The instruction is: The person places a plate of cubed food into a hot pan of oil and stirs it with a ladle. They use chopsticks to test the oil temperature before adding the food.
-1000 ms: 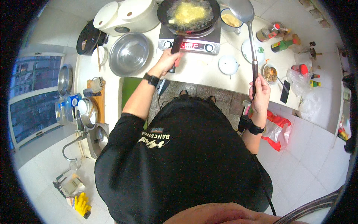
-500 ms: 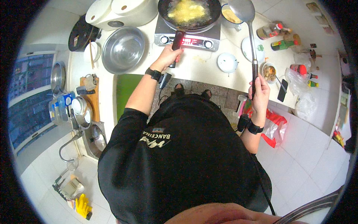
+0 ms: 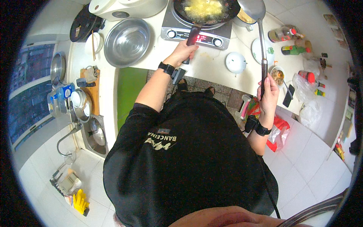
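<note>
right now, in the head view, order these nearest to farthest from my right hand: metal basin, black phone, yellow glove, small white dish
From your right hand:
1. Black phone, just right of it
2. Small white dish, left and farther forward
3. Metal basin, well to the left
4. Yellow glove, at lower left

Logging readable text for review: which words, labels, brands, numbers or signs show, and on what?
Shirt: pale lettering, upside down, legible; wording withheld.
Cooker: lit red display and small marks, too blurred to read.
Green bottle, clear jug: labels too small to read.
Pan, ladle: no text visible.
</note>
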Demonstrator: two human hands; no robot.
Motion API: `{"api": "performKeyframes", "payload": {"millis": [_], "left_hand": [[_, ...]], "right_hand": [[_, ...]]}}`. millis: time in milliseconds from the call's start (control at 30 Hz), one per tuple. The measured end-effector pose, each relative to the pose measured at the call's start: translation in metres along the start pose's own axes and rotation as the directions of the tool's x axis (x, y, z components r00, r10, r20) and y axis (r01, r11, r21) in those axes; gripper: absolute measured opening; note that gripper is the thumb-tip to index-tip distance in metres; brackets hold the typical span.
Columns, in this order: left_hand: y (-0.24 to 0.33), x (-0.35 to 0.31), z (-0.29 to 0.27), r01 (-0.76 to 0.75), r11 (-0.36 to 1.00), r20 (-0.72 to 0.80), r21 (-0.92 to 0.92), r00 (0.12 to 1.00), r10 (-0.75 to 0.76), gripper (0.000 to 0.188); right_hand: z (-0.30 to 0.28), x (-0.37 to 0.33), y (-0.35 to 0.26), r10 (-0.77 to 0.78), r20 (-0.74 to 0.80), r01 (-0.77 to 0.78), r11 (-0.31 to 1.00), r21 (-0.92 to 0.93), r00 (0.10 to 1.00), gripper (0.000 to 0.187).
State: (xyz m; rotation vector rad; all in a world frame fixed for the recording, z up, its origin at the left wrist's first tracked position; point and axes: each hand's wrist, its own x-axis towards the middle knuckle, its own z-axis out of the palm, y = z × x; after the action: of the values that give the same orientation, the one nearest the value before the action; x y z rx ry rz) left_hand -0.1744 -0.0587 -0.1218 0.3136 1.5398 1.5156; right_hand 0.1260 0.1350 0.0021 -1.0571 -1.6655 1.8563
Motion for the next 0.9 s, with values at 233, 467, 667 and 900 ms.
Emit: {"api": "performKeyframes", "payload": {"millis": [233, 467, 667, 900], "left_hand": [[0.005, -0.006, 0.01, 0.08, 0.995, -0.081, 0.058, 0.994, -0.075, 0.014], [0.019, -0.017, 0.0, 0.087, 0.996, -0.025, 0.012, 0.996, -0.087, 0.014], [0.022, -0.022, -0.008, 0.034, 0.998, 0.031, 0.048, 0.999, -0.036, 0.015], [0.031, -0.029, -0.012, 0.089, 0.98, -0.031, 0.176, 0.996, -0.085, 0.016]], "right_hand": [[-0.004, -0.001, -0.001, -0.026, 0.002, 0.026, 0.999, -0.029, 1.0, 0.038], [0.001, 0.008, -0.004, -0.027, 0.053, 0.026, 1.0, 0.017, 0.998, 0.039], [0.009, 0.03, -0.02, -0.032, 0.069, 0.047, 0.973, -0.227, 0.997, 0.038], [0.023, 0.032, -0.026, -0.043, 0.077, 0.065, 0.948, -0.311, 0.996, 0.04]]}}
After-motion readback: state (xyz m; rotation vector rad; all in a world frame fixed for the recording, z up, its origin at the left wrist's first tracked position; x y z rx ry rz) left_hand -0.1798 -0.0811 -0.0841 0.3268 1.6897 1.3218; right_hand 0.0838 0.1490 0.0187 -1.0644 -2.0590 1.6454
